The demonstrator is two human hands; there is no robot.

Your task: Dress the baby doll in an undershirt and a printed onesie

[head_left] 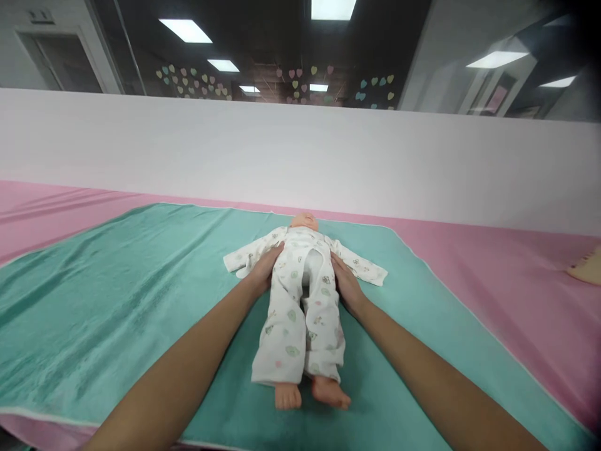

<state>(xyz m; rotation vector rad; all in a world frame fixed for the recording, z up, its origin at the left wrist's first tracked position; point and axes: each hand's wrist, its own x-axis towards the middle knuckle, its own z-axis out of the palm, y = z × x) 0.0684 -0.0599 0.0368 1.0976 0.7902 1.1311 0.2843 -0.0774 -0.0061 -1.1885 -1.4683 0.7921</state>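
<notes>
A baby doll in a white printed sleepsuit lies on its back on a teal towel, head away from me and bare feet toward me. My left hand rests against the doll's side at the waist, fingers stretched along the suit. My right hand lies against the opposite side in the same way, fingers extended. Both hands press flat on the cloth and hold nothing.
The teal towel covers a pink sheet on a wide surface. A white partition runs across behind it, with glass and paper hearts above. A tan object pokes in at the right edge.
</notes>
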